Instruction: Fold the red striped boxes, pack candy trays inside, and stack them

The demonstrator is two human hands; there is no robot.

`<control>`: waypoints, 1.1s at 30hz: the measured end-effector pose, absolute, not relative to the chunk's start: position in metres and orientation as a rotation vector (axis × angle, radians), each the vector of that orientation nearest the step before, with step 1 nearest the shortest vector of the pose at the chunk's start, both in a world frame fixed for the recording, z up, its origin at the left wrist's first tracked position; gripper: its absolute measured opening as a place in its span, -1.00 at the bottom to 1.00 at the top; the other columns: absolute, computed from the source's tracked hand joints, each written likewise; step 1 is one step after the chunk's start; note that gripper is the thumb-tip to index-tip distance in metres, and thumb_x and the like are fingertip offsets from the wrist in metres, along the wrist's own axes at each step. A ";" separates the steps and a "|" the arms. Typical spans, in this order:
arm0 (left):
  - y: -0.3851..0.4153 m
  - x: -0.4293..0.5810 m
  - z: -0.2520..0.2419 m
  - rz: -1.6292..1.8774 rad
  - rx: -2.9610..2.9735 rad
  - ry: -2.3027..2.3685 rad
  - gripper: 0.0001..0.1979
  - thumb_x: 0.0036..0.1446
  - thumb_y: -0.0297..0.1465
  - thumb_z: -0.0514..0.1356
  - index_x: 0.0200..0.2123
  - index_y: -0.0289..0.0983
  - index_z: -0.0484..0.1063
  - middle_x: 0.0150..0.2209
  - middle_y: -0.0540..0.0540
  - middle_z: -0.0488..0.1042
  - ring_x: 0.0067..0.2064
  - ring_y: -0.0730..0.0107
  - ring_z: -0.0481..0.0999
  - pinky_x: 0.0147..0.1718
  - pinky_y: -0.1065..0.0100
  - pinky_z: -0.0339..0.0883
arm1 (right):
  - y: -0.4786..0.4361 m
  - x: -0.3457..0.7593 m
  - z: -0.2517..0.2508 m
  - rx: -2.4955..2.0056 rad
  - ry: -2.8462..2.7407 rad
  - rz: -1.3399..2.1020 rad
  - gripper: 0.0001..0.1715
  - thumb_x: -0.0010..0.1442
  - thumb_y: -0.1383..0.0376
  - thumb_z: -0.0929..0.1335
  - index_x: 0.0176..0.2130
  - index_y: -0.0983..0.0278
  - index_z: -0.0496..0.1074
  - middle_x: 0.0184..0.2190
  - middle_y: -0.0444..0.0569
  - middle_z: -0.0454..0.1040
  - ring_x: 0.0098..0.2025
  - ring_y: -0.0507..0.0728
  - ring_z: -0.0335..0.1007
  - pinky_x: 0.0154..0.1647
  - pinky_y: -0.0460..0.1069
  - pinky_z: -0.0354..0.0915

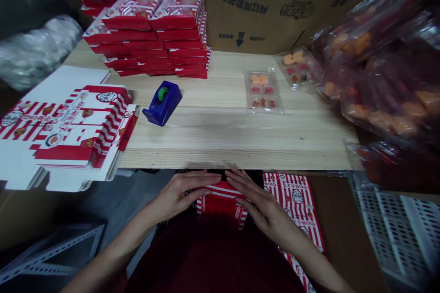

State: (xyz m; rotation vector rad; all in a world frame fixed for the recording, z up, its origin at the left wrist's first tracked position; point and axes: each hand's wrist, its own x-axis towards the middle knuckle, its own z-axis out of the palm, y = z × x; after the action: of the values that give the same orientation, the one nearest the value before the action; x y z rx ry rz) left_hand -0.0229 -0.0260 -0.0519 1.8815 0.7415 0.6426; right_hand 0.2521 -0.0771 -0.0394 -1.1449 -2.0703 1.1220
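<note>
Both my hands lie over a small red-and-white striped carton [222, 203], which sits low in the view, below the table's near edge. My left hand [182, 192] presses on the carton from the left, with its fingertips along the top. My right hand [257, 206] closes on it from the right, and its fingertips nearly meet those of my left hand. Under my right forearm lies a flat striped carton sheet [295, 201]. The carton's far side is hidden by my fingers.
The wooden table [237, 142] holds a blue tape dispenser [162, 103], stacked red cartons [151, 32], flat striped blanks [68, 132] and clear packs of orange sweets [263, 91]. Bagged packs [381, 68] heap at right. A white perforated crate [395, 224] stands at lower right.
</note>
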 end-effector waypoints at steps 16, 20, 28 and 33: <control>-0.013 -0.011 -0.052 0.699 1.753 0.863 -0.68 0.39 -0.38 0.18 0.15 -0.07 0.55 0.11 -0.11 0.63 0.16 0.22 0.59 0.17 0.11 0.46 | -0.060 0.239 -0.069 -1.195 -1.637 1.176 -0.67 0.39 0.26 0.39 0.09 -0.03 0.58 0.08 -0.05 0.62 0.16 0.21 0.54 0.21 0.23 0.46; 0.038 -0.044 -0.044 1.186 1.839 1.508 -0.54 0.31 -0.32 0.26 0.26 -0.09 0.40 0.27 -0.18 0.45 0.32 0.08 0.40 0.32 -0.06 0.24 | -0.063 0.245 -0.083 -1.273 -1.604 1.141 -0.72 0.37 0.16 0.39 0.03 -0.01 0.62 0.07 -0.02 0.63 0.18 0.27 0.53 0.25 0.28 0.41; 0.124 -0.095 -0.071 1.217 1.533 2.036 -0.62 -0.01 -0.38 0.41 -0.10 -0.26 0.45 -0.07 -0.20 0.51 0.08 0.00 0.47 0.13 0.01 0.31 | -0.067 0.246 -0.082 -1.333 -1.616 1.046 -0.66 0.33 0.02 0.39 -0.02 0.03 0.67 0.04 0.02 0.66 0.17 0.33 0.56 0.20 0.29 0.45; 0.134 -0.114 -0.059 1.184 1.343 1.892 -0.68 -0.01 -0.14 0.38 -0.50 -0.26 0.45 -0.46 -0.05 0.50 -0.30 0.25 0.48 -0.23 0.26 0.38 | -0.070 0.250 -0.081 -1.337 -1.635 0.985 -0.67 0.33 0.03 0.39 -0.01 0.03 0.66 0.03 0.00 0.67 0.14 0.30 0.58 0.14 0.21 0.51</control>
State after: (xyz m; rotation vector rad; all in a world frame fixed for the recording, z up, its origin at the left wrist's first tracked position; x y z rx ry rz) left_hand -0.1139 0.1337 -0.0589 1.3430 1.8924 1.1839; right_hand 0.2504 -0.0704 -0.0806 -1.3369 -1.6346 0.9846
